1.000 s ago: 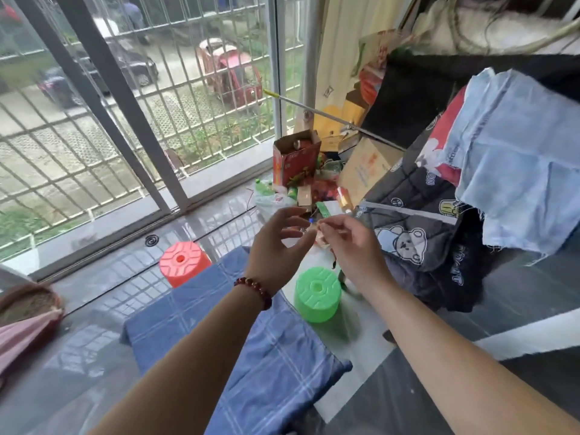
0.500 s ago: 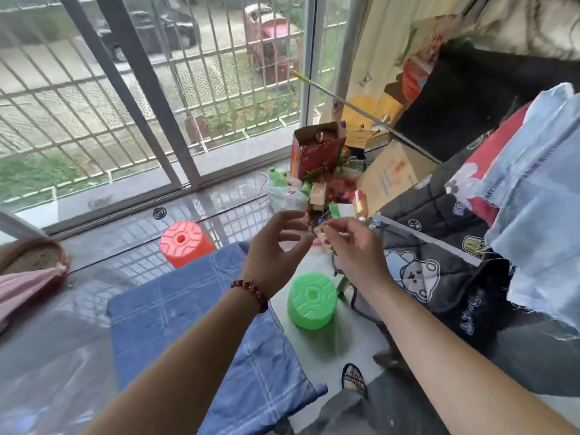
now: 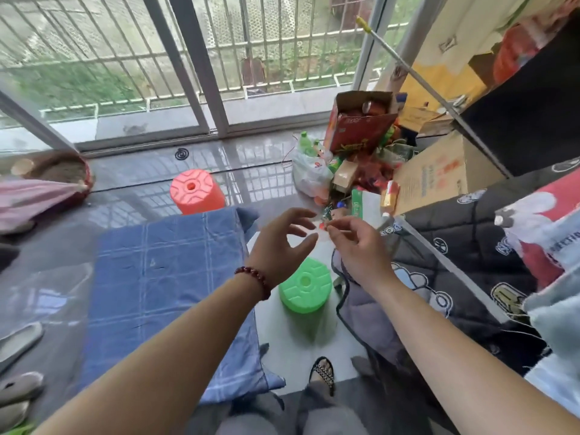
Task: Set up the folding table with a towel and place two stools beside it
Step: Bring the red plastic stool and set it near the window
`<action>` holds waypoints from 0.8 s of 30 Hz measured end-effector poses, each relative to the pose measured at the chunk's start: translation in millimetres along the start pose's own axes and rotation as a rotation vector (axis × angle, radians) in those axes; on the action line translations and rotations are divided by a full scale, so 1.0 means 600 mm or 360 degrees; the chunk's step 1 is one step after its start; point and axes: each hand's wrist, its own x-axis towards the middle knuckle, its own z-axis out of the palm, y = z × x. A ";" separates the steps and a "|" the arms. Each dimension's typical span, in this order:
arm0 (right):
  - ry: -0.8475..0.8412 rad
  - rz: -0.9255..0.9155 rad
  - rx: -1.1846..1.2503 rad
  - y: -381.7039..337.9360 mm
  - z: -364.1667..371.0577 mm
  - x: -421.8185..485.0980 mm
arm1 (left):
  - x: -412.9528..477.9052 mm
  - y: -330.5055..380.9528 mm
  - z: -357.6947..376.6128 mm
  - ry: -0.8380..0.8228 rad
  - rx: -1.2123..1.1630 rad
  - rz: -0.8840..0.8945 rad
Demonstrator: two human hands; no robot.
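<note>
left hand (image 3: 282, 246) loosely spread, right hand (image 3: 356, 246) curled, hold unclear, near green stool (image 3: 306, 291)

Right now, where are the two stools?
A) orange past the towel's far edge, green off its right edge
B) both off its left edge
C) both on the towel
A: orange stool sits beyond the far edge of the blue towel, green stool beside its right edge.

Print on the cardboard box (image 3: 439, 180) and red carton (image 3: 357, 133) is unreadable.
</note>
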 end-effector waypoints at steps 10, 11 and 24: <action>-0.0097 0.0157 0.0056 0.168 0.088 0.116 | 0.064 -0.195 0.071 -0.0122 0.0148 -0.0098; -0.0109 0.0163 0.0048 0.185 0.097 0.124 | 0.071 -0.215 0.080 -0.0116 0.0149 -0.0118; -0.0170 0.0325 -0.0167 0.479 0.248 0.215 | 0.111 -0.517 0.216 -0.0148 0.0104 -0.0448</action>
